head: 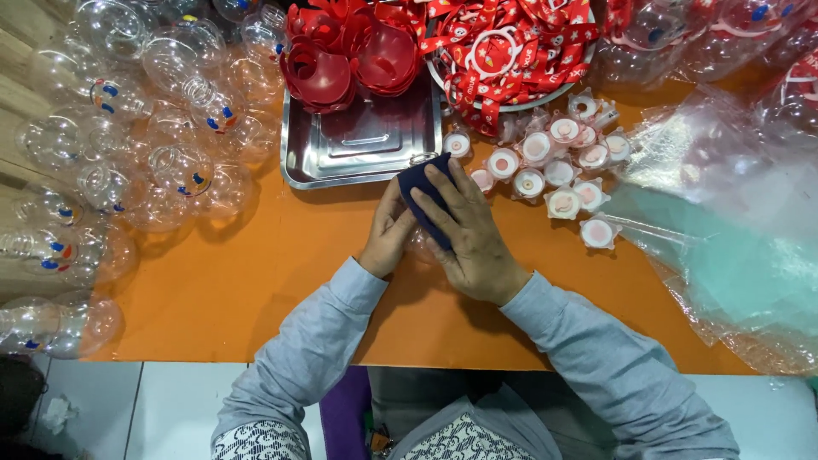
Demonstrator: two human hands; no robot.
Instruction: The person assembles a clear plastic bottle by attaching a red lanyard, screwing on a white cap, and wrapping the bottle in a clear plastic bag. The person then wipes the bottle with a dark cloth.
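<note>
On the orange table, a steel tray sits just beyond the hands, clear plastic bottles heaped to the left; small white caps cluster to the right. The right hand presses a dark blue cloth over a clear item, its grip closed on the cloth; the left hand cups it from the side, fingers curled against it.

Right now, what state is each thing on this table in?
Left hand: gripping a clear bottle.
Right hand: pressing a blue cloth on it.
Tray: mostly bare, red parts at its back.
Bottles: piled, uncapped.
Caps: loose, clustered.
Bags: crumpled.
</note>
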